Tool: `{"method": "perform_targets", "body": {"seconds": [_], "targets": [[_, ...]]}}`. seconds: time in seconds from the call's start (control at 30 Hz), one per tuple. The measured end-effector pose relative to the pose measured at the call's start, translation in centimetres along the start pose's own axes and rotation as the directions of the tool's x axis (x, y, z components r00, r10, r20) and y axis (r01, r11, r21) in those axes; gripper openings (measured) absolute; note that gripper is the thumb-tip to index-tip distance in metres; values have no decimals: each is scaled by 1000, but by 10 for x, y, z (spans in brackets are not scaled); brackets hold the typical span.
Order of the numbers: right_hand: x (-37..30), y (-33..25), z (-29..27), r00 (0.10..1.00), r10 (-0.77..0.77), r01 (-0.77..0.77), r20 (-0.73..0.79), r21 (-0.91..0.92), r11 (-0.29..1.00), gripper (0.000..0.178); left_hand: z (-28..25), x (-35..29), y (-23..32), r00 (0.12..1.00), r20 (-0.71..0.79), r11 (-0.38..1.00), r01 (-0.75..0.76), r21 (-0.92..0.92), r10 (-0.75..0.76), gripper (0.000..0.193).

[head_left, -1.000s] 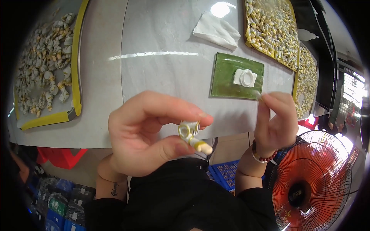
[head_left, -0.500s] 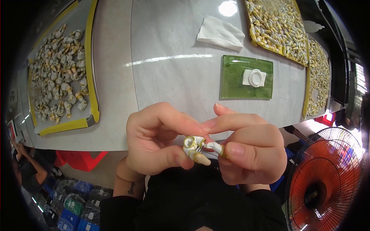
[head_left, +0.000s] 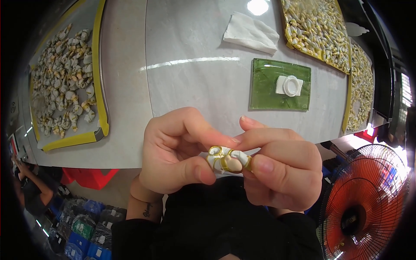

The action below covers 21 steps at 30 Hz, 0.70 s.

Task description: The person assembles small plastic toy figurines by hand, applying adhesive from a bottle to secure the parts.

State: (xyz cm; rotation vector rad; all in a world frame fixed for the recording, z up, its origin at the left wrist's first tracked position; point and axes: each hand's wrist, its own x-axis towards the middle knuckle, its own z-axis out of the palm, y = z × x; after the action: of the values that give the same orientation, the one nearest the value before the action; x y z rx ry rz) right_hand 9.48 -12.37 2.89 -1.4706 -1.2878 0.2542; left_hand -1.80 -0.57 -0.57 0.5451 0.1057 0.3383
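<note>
Between the thumb and fingers of my left hand [head_left: 173, 149] is a small white figurine body [head_left: 215, 159] with gold trim and a beige, rounded part. A small white figurine arm [head_left: 242, 158] with a gold end is pinched in my right hand [head_left: 288, 167]. The arm sits against the body's side; whether the two are fixed together cannot be seen. Both hands are raised close together in front of my chest, near the table's front edge, with their fingertips almost meeting.
A green glassy plate [head_left: 264, 97] bears a small white round cup [head_left: 292, 86]. Beyond it lies a white cloth [head_left: 251, 34]. A yellow-edged tray [head_left: 71, 142] of figurine bodies stands left; trays of small white-gold parts [head_left: 316, 30] stand far right. An orange fan [head_left: 359, 203] is at the right.
The arm piece, apart from the body at its shoulder before, now lies against it. The figurine body has turned, its beige part swinging upward and right. The view has shifted slightly.
</note>
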Motion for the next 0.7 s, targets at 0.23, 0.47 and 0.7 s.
{"method": "perform_targets", "body": {"seconds": [0.23, 0.47, 0.7], "targets": [[-1, 1, 3, 999, -2, 2, -33, -7, 1000, 32, 1, 0, 2, 999, -34, 999, 36, -20, -37, 34], [5, -2, -7, 990, 134, -140, 40, 233, 962, 27, -6, 3, -7, 955, 144, 901, -292, 322, 258, 34], [0, 1, -12, 978, 177, -203, 106, 341, 918, 16, 6, 9, 3, 876, 386, 548, -483, 683, 290, 21]]}}
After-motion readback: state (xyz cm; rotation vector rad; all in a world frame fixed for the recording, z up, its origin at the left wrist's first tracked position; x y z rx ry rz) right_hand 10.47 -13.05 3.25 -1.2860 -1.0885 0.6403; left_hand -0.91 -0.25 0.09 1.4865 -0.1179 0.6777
